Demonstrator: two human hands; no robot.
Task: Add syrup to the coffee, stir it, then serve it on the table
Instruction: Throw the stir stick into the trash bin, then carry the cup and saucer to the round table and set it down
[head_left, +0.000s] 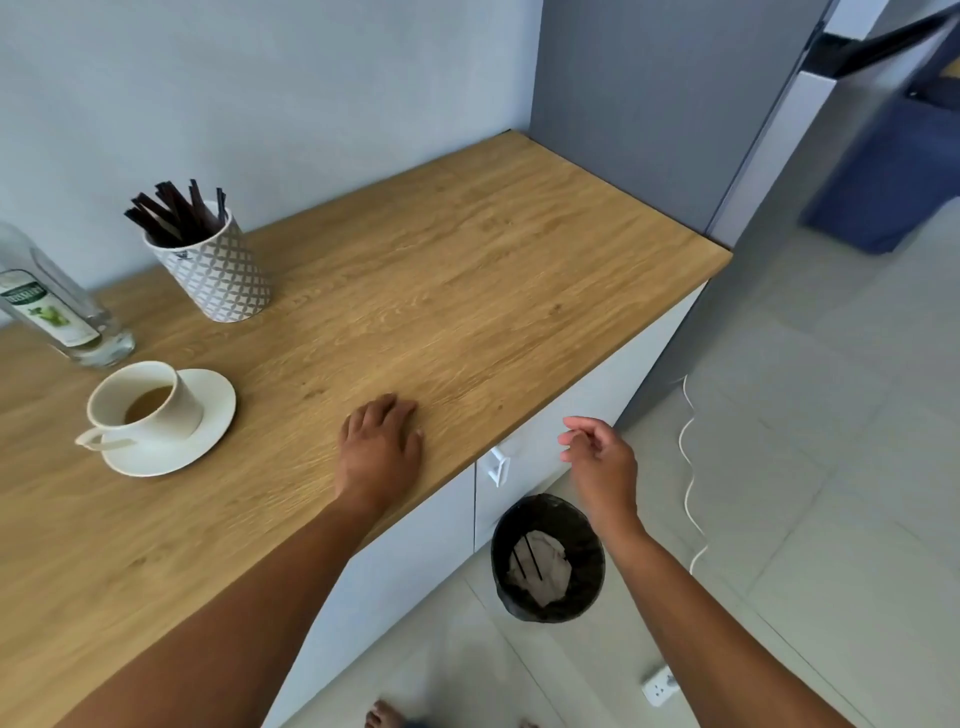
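A white cup with brown coffee in it stands on a white saucer at the left of the wooden counter. Behind it at the far left stands a clear syrup bottle with a green label. A patterned holder full of dark stir sticks stands near the wall. My left hand rests flat on the counter, right of the saucer, holding nothing. My right hand hangs in the air past the counter's front edge, above the bin, with its fingers loosely apart and nothing in them.
A black bin on the floor below the counter holds crumpled paper and two dark sticks. White cabinet doors with a handle face me. A white cable runs to a power strip. A grey tall unit stands at the counter's right end.
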